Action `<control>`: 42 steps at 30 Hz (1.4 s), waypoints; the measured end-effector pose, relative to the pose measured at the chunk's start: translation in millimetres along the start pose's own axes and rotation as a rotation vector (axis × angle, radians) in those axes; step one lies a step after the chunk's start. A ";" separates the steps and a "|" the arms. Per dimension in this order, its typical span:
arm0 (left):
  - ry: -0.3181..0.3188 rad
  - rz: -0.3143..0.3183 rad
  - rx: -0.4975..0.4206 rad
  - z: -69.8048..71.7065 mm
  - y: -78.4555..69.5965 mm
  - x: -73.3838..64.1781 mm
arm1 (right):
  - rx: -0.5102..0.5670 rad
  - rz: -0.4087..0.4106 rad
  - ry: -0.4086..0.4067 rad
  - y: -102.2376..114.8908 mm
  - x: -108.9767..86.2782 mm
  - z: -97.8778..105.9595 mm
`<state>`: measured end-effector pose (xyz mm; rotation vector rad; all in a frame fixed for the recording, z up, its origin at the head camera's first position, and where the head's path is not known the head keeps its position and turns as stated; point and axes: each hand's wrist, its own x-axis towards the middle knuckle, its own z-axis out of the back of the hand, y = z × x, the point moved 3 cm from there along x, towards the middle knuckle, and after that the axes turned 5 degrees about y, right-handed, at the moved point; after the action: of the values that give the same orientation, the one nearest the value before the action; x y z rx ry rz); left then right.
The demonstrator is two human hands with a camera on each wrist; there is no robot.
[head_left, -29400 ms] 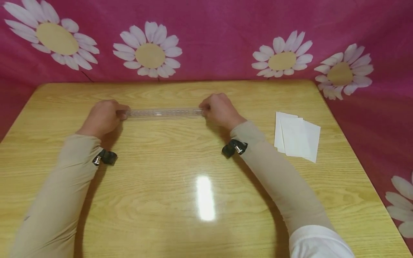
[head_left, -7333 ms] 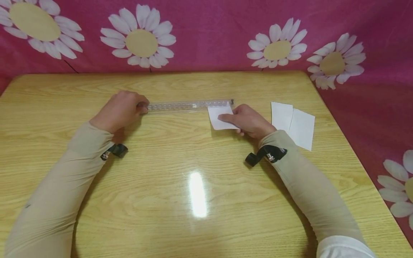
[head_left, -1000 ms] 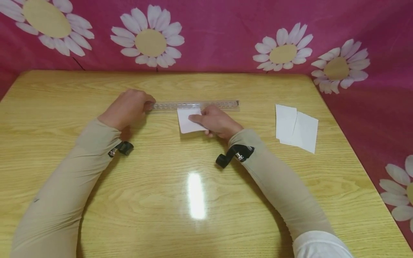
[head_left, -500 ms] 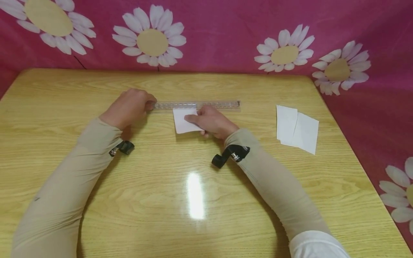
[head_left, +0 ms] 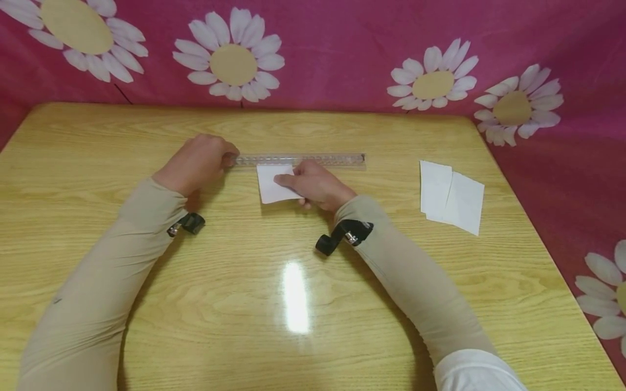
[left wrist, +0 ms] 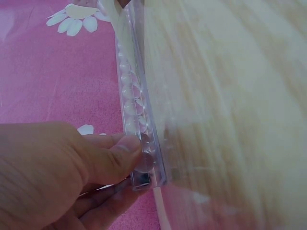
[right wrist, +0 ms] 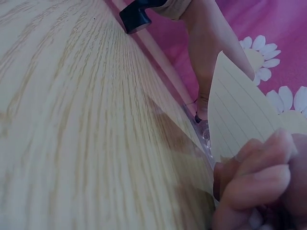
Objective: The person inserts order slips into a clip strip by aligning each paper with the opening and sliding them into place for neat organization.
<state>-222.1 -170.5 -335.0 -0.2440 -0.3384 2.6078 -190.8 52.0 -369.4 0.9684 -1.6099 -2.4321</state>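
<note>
White paper point(head_left: 268, 191) in right grip point(head_left: 315, 185)

We are moving the white paper point(head_left: 268, 186) leftward along the clear tube point(head_left: 327, 159). Our right hand point(head_left: 318, 184) is nearing our left hand point(head_left: 196, 164).

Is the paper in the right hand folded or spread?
Spread but bowed: in the right wrist view the lined paper curves, without visible crease.

loose papers point(head_left: 465, 202) lie right of the tube point(head_left: 325, 158).
</note>
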 end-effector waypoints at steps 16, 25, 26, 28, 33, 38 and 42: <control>-0.008 -0.007 -0.016 -1.0 0.4 -0.2 | -0.041 -0.032 -0.016 6.1 5.8 -9.3; 0.028 0.015 -0.030 1.3 -0.1 -1.2 | -0.033 -0.032 -0.011 10.4 8.7 -16.8; 0.029 0.016 -0.032 1.4 -0.1 -1.3 | -0.030 -0.036 -0.012 10.9 9.0 -17.5; 0.032 0.018 -0.032 1.5 -0.2 -1.3 | -0.028 -0.038 -0.010 11.6 9.6 -18.7; 0.033 0.015 -0.030 1.2 -0.6 -0.7 | -0.034 -0.041 -0.010 13.0 11.2 -20.7; 0.014 -0.010 -0.031 0.7 -1.0 -0.5 | -0.033 -0.051 -0.008 14.1 12.8 -22.7; 0.015 -0.014 -0.035 0.9 -1.0 -0.7 | -0.045 -0.041 0.001 15.9 14.0 -25.4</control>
<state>-221.3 -170.1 -333.8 -0.2718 -0.3789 2.5866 -192.8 19.0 -368.7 1.0050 -1.5428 -2.4824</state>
